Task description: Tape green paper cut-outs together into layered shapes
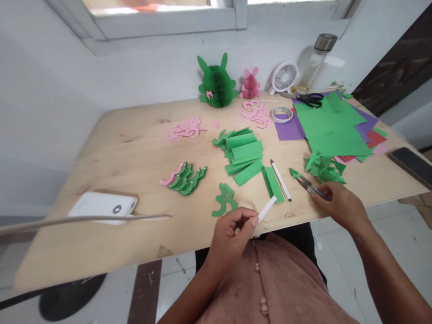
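Pinched between the thumb and fingers of my left hand [235,231] is a narrow white strip [267,208], its free end pointing up and right. Just beyond this hand lie green wavy cut-outs [224,198]. My right hand [340,202] is closed on a small pair of snips [309,185] lying low over the tabletop, blades toward the left. Near the blade tips is a small green paper scrap [294,173], with a heap of green offcuts [324,166] behind. Between my hands are a folded green paper piece [272,183] and a white pen [281,180].
Green paper strips [245,153] are piled mid-table. Stacked wavy pieces [187,179], a white device [104,207] and a cable [84,220] lie left. At the back stand paper figures [218,87], a fan [284,77] and a bottle [315,63]. Scissors [308,100] rest on coloured sheets [332,123].
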`<state>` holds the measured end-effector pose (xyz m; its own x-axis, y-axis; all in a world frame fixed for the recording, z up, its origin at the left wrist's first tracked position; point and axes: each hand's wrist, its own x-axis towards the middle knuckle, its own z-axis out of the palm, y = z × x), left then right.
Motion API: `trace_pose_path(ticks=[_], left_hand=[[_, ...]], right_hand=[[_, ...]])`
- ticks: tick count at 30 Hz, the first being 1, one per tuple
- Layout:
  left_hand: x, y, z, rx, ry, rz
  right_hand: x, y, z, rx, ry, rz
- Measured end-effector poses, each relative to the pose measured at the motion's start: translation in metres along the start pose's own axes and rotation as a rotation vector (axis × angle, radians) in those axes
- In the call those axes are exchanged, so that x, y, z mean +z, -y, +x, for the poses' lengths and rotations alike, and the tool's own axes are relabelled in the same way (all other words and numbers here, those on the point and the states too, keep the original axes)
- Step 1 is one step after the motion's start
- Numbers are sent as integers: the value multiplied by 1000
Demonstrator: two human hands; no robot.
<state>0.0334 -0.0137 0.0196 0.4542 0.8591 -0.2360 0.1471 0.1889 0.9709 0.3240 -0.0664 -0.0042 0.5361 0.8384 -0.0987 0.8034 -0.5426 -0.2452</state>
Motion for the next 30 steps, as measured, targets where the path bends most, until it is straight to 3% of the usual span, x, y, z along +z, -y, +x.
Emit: trace_pose_path(ticks=[8,16,21,30], left_hand=[[1,-2,3,-59,-14,-142],[-2,0,7,-111,-61,-249],[-2,0,8,-130,-65,-273],[-1,-1,7,-142,-65,-266]], right_hand=[[0,2,-2,-60,-35,-149],[4,-13,-16,-80,-140,-66],[9,-15,-17,-204,-184,-127],[8,-8,-18,-203,-198,-220]])
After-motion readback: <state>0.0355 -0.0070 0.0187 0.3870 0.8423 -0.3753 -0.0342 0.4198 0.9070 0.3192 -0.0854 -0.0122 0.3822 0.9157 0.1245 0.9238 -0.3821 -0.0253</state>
